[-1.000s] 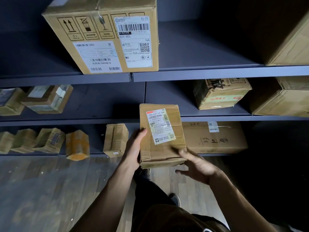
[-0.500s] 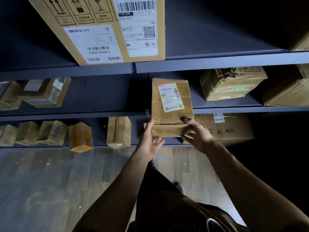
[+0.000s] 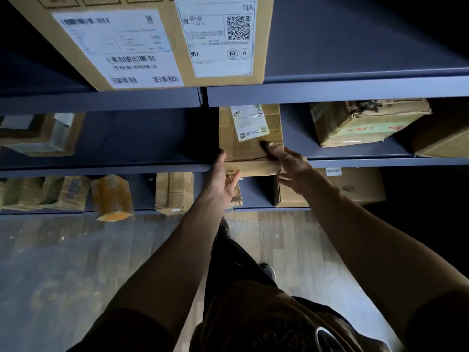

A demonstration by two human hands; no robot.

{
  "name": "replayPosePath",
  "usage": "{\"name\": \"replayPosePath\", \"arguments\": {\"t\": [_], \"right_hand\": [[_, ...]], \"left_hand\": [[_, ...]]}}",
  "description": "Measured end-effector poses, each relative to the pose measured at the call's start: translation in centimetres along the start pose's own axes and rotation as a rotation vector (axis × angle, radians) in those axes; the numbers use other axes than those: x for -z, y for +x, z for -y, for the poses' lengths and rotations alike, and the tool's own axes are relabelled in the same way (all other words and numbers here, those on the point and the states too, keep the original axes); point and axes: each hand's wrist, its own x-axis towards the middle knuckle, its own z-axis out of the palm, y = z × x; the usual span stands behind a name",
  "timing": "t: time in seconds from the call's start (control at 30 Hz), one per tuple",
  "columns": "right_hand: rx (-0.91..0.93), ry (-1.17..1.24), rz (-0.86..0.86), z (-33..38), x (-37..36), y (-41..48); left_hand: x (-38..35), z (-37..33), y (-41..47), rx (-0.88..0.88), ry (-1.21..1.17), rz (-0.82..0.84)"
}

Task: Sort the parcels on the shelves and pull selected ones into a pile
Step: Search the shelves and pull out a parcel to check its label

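- Left hand point(image 3: 224, 179) cups the near left corner of the parcel point(image 3: 251, 143): its thumb lies up along the left side and its fingers curl under the near end, so it is grasping the parcel.
- Right hand point(image 3: 289, 166) grips the near right corner of the same parcel, with fingertips point(image 3: 267, 147) pressed on the top face just below the white label point(image 3: 250, 121) and the remaining digits spread against the near end.
- This brown cardboard parcel lies flat on the middle shelf point(image 3: 101, 171). Its far end is tucked under the upper shelf point(image 3: 330, 90) and its near end juts out over the middle shelf's front edge.
- On the upper shelf stands a large box point(image 3: 162, 41) carrying two white shipping labels with barcodes and a QR code.
- To the right on the middle shelf, apart from the held parcel, sits a crumpled box point(image 3: 360, 123) with red print, and beside it another carton point(image 3: 441, 138) at the frame edge.
- Far left on that shelf lies a taped box point(image 3: 38, 135).
- Along the lower shelf run a row of small parcels point(image 3: 63, 191), an orange-taped parcel point(image 3: 111, 196), an upright box point(image 3: 173, 190) and, to the right, a flat carton point(image 3: 355, 186) with handwriting on it.
- Below all this is a wooden floor point(image 3: 76, 262), with the person's legs and shoes above it.
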Motion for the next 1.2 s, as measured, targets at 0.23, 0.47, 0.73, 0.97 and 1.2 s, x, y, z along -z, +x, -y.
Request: {"name": "replayPosePath", "arguments": {"t": [0.23, 0.47, 0.73, 0.97, 1.2], "right_hand": [[0.027, 0.077, -0.068, 1.8, -1.4, 3.3], [0.000, 0.242, -0.075, 0.9, -0.1, 3.3], [-0.026, 0.223, -0.039, -2.2, 3.1, -0.7], [0.011, 0.317, -0.185, -5.3, 9.6, -5.2], [0.090, 0.297, -0.359, -4.6, 16.7, -5.9]], "left_hand": [[-1.2, -2.9, 1.1, 0.024, -0.004, -0.003], [-1.5, -3.1, 1.6, -0.033, -0.020, 0.025], [-1.7, 3.2, -3.1, -0.054, 0.142, 0.121], [-5.7, 10.0, -8.7, -0.110, 0.388, 0.331], [-10.2, 12.2, -11.4, -0.183, 0.561, 0.476]]}}
